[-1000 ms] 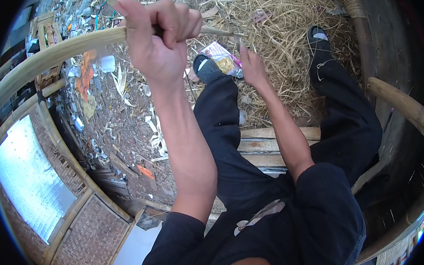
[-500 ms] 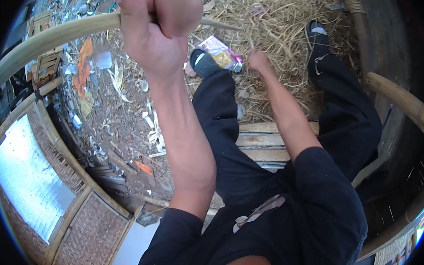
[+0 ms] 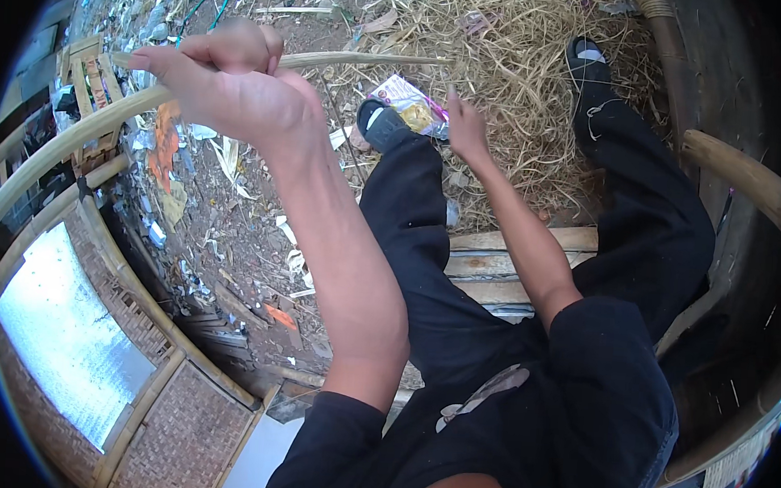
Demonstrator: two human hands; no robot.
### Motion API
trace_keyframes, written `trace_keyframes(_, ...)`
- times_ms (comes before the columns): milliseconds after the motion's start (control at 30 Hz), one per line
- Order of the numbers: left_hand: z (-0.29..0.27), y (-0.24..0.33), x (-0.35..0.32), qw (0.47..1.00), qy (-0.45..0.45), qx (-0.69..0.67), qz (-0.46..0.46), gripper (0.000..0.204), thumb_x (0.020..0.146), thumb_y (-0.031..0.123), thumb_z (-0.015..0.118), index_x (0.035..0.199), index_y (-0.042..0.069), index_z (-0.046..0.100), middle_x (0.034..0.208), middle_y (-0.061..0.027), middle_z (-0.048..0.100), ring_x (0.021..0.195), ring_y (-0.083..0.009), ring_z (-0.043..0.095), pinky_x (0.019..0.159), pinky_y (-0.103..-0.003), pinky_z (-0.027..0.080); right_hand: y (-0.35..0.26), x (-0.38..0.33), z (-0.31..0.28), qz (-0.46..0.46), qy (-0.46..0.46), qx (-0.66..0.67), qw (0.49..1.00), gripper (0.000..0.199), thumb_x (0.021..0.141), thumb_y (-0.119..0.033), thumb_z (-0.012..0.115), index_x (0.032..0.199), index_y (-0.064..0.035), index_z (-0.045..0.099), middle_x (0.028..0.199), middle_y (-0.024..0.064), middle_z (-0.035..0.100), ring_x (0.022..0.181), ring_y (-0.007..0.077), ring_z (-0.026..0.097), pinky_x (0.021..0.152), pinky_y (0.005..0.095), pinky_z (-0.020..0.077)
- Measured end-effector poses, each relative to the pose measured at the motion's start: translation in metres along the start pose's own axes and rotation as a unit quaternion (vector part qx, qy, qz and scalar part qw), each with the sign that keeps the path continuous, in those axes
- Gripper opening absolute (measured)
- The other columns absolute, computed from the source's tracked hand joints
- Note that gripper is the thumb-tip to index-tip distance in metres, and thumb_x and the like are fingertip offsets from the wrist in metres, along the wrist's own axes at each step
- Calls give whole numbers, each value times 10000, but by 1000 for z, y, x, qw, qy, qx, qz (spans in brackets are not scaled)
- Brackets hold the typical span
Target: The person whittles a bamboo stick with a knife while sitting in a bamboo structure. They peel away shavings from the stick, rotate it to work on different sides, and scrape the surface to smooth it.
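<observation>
A long pale strip, bamboo or cane by its look, bends across the upper left. My left hand is closed round it, thumb stretched along it toward the left. Past this hand the strip narrows and runs right, its tip ending over the straw. Just below that tip is my right hand, closed, with the thumb side up. Whatever it grips is too thin and blurred to name; a faint narrow shape stands above the fist. Hand and strip tip look close, but contact cannot be told.
Dry straw-like shavings cover the ground between my feet. A printed packet lies by my left foot. Litter lies on soil at left, near a wooden crate and a woven bamboo panel. A bamboo pole juts in at right.
My left hand has moved left and slightly down, its wrist tilting over. My right hand has drawn a little nearer to me. The strip's tip remains over the straw.
</observation>
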State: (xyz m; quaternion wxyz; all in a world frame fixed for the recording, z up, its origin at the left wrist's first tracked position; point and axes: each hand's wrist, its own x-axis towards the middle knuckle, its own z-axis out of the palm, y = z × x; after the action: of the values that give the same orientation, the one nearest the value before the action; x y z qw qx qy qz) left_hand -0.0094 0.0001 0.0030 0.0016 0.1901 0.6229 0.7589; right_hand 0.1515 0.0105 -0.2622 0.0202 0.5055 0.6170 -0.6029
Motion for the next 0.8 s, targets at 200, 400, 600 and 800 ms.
trace_keyframes(200,11,-2,0,988,-59,-137,28,767,786,772,342,492,73,456,457,-17,353,447,-140,293,487,-281,232,-57,-36,1,-134,20,100,986,524,960,-433,365,778,32,524,621,181,506,610,298,496,615,405,389)
trace_keyframes(400,13,-6,-1,988,-59,-137,27,750,755,778,356,513,73,434,480,-31,366,469,-158,307,526,-294,263,-73,-39,-13,-153,11,79,985,516,969,-413,347,771,37,504,615,195,497,598,310,490,604,412,385)
trace_keyframes(600,6,1,-3,987,-113,-109,-44,698,781,748,366,508,108,304,475,12,218,462,-125,196,499,-289,191,-96,-53,-17,-176,-30,77,981,510,978,-386,326,786,46,517,639,233,516,623,399,494,610,438,385)
trace_keyframes(800,3,2,-4,993,-60,-102,-21,670,810,719,376,528,132,223,493,28,149,472,-121,156,493,-291,147,-39,-5,13,-168,28,-12,985,534,974,-386,296,800,37,572,736,290,577,752,482,547,686,509,426)
